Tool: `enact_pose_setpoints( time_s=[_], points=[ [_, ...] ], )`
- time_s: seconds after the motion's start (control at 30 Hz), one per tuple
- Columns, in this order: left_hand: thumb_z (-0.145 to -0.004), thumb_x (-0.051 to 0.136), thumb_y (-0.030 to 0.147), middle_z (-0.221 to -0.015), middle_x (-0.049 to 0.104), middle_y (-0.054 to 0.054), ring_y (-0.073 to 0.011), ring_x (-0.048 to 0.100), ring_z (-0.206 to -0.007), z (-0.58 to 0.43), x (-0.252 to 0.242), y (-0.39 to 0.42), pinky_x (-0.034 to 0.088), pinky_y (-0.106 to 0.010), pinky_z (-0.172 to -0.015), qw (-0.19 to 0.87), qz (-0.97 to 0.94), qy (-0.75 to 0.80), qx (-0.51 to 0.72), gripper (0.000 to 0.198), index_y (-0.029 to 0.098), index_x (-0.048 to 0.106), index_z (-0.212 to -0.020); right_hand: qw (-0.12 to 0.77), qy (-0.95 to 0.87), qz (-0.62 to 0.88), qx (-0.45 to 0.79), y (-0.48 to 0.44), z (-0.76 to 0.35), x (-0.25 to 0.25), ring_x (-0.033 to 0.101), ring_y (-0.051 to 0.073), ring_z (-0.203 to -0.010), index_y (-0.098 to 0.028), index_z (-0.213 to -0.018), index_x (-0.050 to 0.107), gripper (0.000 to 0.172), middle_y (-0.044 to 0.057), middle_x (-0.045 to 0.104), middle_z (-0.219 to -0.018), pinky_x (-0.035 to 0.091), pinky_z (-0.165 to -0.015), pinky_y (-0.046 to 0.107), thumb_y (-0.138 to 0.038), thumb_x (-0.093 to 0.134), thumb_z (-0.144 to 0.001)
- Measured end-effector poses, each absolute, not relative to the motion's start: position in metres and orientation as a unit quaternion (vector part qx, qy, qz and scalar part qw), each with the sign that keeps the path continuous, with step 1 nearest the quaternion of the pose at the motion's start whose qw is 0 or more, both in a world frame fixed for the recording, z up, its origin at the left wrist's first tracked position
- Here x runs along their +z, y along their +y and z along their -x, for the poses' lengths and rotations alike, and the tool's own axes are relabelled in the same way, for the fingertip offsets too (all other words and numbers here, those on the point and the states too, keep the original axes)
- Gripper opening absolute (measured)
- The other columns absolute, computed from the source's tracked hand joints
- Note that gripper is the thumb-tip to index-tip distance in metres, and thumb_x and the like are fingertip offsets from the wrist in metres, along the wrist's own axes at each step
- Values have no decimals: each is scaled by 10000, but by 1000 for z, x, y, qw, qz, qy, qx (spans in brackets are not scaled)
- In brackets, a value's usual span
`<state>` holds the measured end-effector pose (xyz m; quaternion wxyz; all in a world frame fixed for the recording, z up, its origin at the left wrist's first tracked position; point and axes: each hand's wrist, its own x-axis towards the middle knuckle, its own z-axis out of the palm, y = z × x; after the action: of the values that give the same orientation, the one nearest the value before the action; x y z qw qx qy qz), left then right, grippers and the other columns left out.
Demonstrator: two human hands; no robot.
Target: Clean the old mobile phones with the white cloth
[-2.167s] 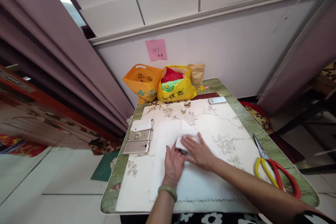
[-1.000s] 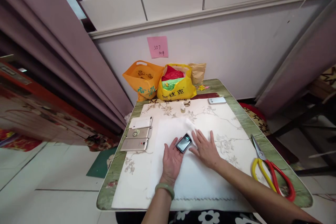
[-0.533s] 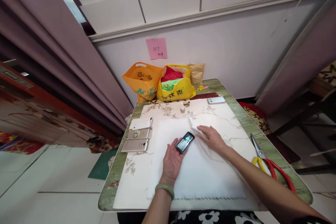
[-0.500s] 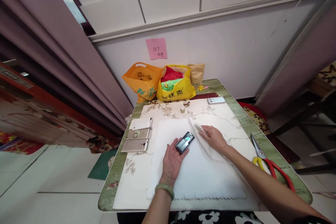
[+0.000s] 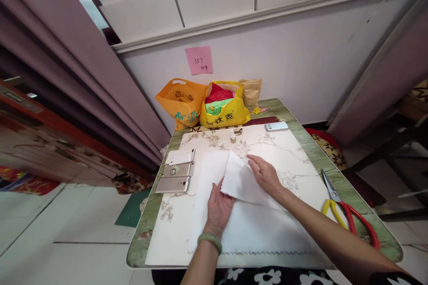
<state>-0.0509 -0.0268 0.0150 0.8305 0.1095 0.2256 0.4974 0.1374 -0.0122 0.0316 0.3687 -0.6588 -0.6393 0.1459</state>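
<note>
Hands: our left hand cups something hidden under the folded white cloth at frame centre; our right hand, fingers spread, presses the flap.
Technique: we judge smoothing flat, corners aligned, works best.
Surroundings: three phones left, scissors right on the surface.
</note>
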Motion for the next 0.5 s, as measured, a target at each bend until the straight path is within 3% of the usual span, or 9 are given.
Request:
enact_pose_setpoints(
  time_s=[0.1, 0.2, 0.4, 0.5],
  points=[
    [-917, 463, 434, -1319, 568, -140, -262, 506, -1243, 51, 11, -26, 398, -427, -1038, 829, -103, 233, 498, 447, 160, 557, -1258, 293, -781, 543, 100, -21, -112, 20, 393, 216, -1333, -211, -1445, 370, 522, 63, 466, -1426, 296, -1116, 440, -442, 301, -981],
    [-919, 454, 427, -1264, 604, -119, -248, 527, -1218, 52, 7, -26, 416, -413, -1018, 831, -86, 237, 495, 379, 183, 609, -1166, 203, -878, 423, 93, -32, -91, 4, 236, 218, -1411, -183, -1506, 171, 689, 76, 308, -1516, 178, -1157, 458, -554, 336, -950],
    [-911, 461, 459, -1314, 552, -171, -235, 569, -1140, 54, 7, -25, 450, -369, -967, 833, -103, 233, 491, 477, 133, 552, -1248, 175, -786, 591, 51, -24, -97, -9, 250, 290, -1402, -116, -1497, 202, 724, 167, 315, -1496, 112, -1135, 536, -582, 281, -950],
    [-914, 470, 434, -1272, 584, -149, -213, 579, -1123, 54, 5, -24, 446, -341, -975, 827, -88, 241, 501, 428, 146, 578, -1211, 180, -848, 496, 49, -28, -100, -7, 209, 288, -1415, -107, -1504, 158, 810, 158, 268, -1517, 86, -1148, 523, -645, 304, -915]
  ],
)
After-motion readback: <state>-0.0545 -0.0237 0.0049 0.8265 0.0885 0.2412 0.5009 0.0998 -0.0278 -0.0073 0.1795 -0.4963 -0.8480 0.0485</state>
